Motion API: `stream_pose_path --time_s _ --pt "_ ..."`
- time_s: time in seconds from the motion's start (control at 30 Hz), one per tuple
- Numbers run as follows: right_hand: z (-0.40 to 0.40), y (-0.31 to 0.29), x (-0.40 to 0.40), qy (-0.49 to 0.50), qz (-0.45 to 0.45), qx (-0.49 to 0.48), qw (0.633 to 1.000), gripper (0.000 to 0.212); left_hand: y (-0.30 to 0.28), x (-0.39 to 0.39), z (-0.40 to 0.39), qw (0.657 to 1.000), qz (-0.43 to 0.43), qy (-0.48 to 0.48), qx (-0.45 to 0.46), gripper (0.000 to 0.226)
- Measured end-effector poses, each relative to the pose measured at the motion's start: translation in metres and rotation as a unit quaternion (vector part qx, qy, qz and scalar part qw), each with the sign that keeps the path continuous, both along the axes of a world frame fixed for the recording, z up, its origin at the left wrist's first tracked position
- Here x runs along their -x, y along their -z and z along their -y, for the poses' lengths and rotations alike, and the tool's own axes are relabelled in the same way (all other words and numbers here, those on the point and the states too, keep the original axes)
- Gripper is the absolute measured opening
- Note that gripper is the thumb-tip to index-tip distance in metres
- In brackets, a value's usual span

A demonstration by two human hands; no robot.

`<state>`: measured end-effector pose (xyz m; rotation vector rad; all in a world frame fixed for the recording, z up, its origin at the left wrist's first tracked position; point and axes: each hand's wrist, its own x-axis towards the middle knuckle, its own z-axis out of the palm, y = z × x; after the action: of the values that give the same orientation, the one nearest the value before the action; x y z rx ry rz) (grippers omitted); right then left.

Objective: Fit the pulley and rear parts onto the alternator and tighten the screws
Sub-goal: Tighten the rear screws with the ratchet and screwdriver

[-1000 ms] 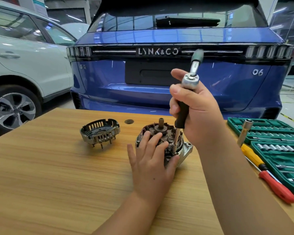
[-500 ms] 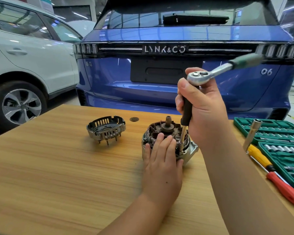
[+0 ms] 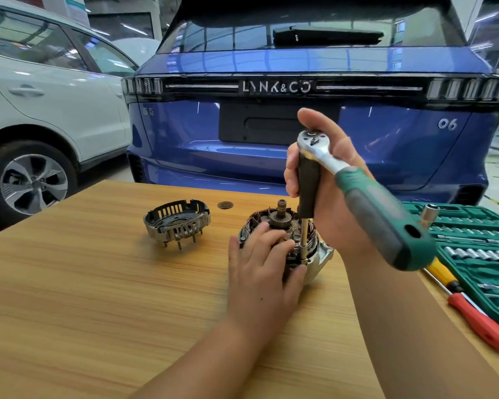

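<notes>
The left hand lies palm down with fingers spread and lightly bent, resting on the alternator, its forearm reaching in from the lower edge. The right hand is raised above it, fingers and thumb curled round the upright black shaft of the ratchet wrench, forearm rising from the lower right.

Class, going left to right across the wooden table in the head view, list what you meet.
Detached rear cover → left hand resting on the alternator → right hand gripping the ratchet wrench → yellow and red screwdriver → green socket set case.
</notes>
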<state>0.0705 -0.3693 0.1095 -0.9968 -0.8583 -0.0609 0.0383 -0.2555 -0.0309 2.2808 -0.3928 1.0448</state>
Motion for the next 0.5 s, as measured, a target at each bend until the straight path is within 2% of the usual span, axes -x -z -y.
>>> stream_pose_path --time_s 0.07,0.13,0.2,0.27,0.3,0.37,0.43,0.5 --pt "-0.004 0.000 0.004 0.033 -0.016 -0.006 0.999 0.060 -0.006 -0.008 -0.009 0.999 -0.004 0.030 0.013 0.038" --pt "-0.008 0.000 0.013 0.120 -0.004 0.005 0.993 0.060 -0.010 -0.013 -0.015 0.997 -0.005 0.070 0.033 0.039" --pt "-0.013 -0.001 0.018 0.251 0.011 0.026 0.968 0.034 -0.010 -0.014 -0.016 0.994 -0.029 0.092 0.044 0.039" --pt "-0.014 -0.003 0.019 0.317 -0.012 0.016 0.948 0.011 -0.010 -0.014 -0.015 0.995 -0.036 0.084 0.041 0.038" --pt "-0.011 -0.005 0.018 0.320 -0.039 0.006 0.946 0.011 -0.011 -0.014 -0.014 0.996 -0.036 0.077 0.041 0.037" --pt "0.000 -0.008 0.014 0.238 -0.082 0.004 0.968 0.006 -0.015 -0.015 -0.012 0.996 -0.044 0.069 0.045 0.036" --pt "0.009 -0.007 0.009 0.111 -0.102 0.004 0.989 0.018 -0.017 -0.015 -0.013 0.996 -0.045 0.071 0.041 0.034" --pt "0.007 -0.002 0.006 0.059 -0.081 0.001 0.995 0.029 -0.017 -0.015 -0.016 0.996 -0.041 0.078 0.034 0.032"
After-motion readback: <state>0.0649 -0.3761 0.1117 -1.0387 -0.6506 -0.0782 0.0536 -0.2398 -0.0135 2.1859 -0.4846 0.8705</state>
